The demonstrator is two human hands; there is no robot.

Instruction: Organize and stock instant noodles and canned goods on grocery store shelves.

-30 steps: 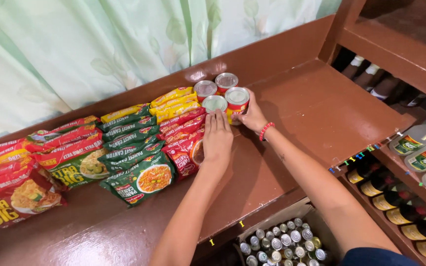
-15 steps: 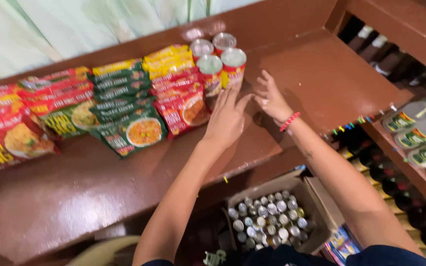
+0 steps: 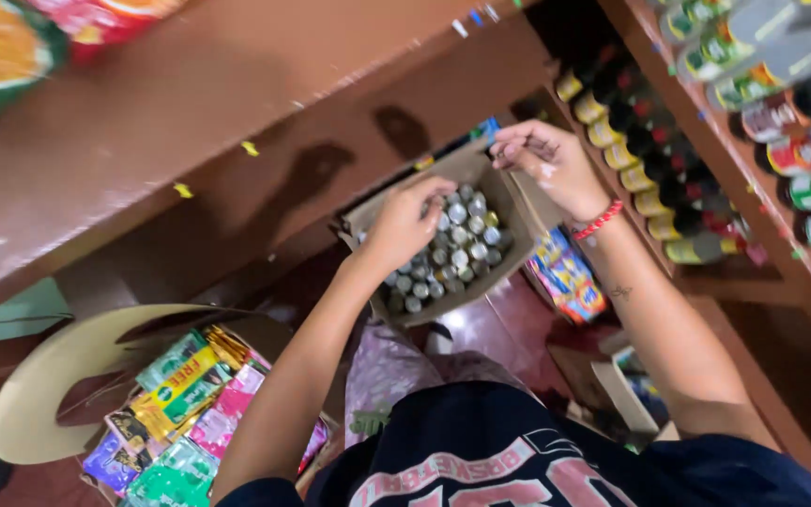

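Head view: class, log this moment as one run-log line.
left hand: reaching into cardboard box of cans | right hand: at box flap, empty | bottles: shelved at the right

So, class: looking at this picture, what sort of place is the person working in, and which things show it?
Probably a small grocery shop or its stockroom. Rows of bottles line the side shelves, a cardboard box is packed with small cans, and a basket of sachets sits below. Both hands, left and right, are at the box.

Silver-topped cans (image 3: 457,246), brown cardboard box (image 3: 443,174)
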